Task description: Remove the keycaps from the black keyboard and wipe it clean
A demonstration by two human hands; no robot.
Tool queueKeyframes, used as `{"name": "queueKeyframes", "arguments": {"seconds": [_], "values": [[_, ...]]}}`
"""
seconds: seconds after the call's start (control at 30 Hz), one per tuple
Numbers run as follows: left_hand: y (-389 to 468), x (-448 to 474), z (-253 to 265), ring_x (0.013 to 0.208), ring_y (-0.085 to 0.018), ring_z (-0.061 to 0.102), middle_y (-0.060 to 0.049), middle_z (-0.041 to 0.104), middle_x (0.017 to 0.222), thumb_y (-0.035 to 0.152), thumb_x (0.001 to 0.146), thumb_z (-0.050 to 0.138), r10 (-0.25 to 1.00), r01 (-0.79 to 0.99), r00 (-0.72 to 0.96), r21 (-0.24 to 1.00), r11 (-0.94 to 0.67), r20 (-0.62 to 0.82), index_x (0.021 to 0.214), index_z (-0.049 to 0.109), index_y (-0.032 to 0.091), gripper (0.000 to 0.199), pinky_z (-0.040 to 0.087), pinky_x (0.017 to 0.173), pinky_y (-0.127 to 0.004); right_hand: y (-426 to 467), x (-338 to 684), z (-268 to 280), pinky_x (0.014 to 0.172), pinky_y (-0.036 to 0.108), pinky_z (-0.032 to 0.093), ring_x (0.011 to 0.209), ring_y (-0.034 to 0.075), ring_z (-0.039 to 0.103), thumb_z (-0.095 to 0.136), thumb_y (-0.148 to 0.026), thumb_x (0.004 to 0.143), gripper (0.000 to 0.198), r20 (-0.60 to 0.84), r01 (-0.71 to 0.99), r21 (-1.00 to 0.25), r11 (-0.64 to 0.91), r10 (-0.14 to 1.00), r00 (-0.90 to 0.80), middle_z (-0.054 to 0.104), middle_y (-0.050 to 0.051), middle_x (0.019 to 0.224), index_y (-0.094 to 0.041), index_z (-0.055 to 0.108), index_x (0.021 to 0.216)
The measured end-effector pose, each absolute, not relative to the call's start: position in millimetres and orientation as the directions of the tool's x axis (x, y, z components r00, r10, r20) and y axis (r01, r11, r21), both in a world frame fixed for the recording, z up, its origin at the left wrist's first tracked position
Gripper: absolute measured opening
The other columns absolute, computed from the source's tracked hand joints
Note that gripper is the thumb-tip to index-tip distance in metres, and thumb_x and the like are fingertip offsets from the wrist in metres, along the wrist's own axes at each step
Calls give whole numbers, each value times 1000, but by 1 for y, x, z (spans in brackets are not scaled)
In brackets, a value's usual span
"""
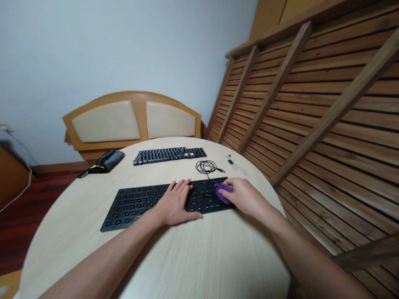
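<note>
A black keyboard base (137,203) with its keycaps off lies across the table in front of me. My left hand (176,203) rests flat on its middle, fingers stretched out and the thumb along the near edge. At the base's right end, my right hand (241,193) is closed around a purple cloth (222,193) that touches the switch area. Part of the cloth is hidden under my fingers. Behind the base, the removed keycaps (165,154) stand laid out in keyboard order.
A coiled black USB cable (205,167) lies behind the base. Small metal tools (231,162) sit to its right. At the left edge is a dark pouch (107,161). The round table (187,257) stands by a wooden headboard (141,97) and a slatted wooden panel (296,112).
</note>
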State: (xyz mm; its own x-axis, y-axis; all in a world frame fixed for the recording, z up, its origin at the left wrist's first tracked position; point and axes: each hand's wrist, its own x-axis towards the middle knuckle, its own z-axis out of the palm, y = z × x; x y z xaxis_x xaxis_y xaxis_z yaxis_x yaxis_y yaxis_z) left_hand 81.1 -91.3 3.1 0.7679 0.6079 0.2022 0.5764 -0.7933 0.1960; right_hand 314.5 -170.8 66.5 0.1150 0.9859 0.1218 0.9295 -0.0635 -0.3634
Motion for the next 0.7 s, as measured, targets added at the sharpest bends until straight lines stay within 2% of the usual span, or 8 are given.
{"name": "queueKeyframes", "arguments": {"seconds": [0.13, 0.33, 0.4, 0.5, 0.57, 0.7], "values": [[-91, 82, 3, 143, -40, 33, -24, 35, 155, 90, 73, 44, 611, 586, 768, 178, -791, 192, 140, 47, 7, 107, 22, 118, -58, -177, 309, 64, 68, 28, 43, 81, 22, 69, 62, -26, 86, 15, 176, 927, -372, -40, 978, 113, 76, 6, 90, -21, 75, 93], [-91, 82, 3, 143, -41, 34, -24, 36, 155, 90, 73, 44, 611, 589, 767, 162, -792, 195, 140, 47, 6, 108, 23, 118, -58, -186, 294, 37, 85, 29, 46, 98, 22, 69, 56, -10, 84, 29, 138, 944, -329, 1, 989, 48, 76, 7, 103, -20, 75, 104], [-91, 82, 3, 143, -41, 34, -24, 36, 155, 90, 73, 44, 612, 591, 768, 161, -790, 189, 140, 47, 5, 108, 23, 117, -58, -191, 295, 39, 84, 29, 47, 97, 22, 69, 56, -10, 83, 29, 101, 946, -323, -19, 993, 54, 76, 7, 101, -20, 76, 102], [-90, 82, 3, 143, -42, 33, -24, 35, 155, 90, 73, 44, 614, 590, 767, 170, -789, 187, 140, 47, 5, 109, 23, 117, -59, -197, 305, 55, 73, 28, 46, 85, 22, 70, 59, -14, 82, 22, 26, 944, -321, -70, 996, 83, 77, 6, 90, -22, 77, 93], [-90, 82, 2, 143, -42, 33, -23, 36, 155, 90, 73, 44, 613, 587, 766, 179, -790, 193, 141, 46, 6, 108, 23, 117, -59, -198, 311, 68, 69, 28, 44, 80, 22, 70, 59, -18, 84, 19, 76, 946, -307, -104, 988, 134, 77, 6, 86, -22, 76, 90], [-89, 82, 1, 142, -42, 34, -24, 37, 154, 89, 73, 44, 605, 581, 770, 168, -796, 203, 140, 47, 6, 107, 23, 117, -58, -191, 315, 82, 70, 29, 43, 86, 23, 70, 58, -25, 89, 17, 230, 949, -295, -106, 957, 179, 77, 7, 91, -22, 73, 96]]}}
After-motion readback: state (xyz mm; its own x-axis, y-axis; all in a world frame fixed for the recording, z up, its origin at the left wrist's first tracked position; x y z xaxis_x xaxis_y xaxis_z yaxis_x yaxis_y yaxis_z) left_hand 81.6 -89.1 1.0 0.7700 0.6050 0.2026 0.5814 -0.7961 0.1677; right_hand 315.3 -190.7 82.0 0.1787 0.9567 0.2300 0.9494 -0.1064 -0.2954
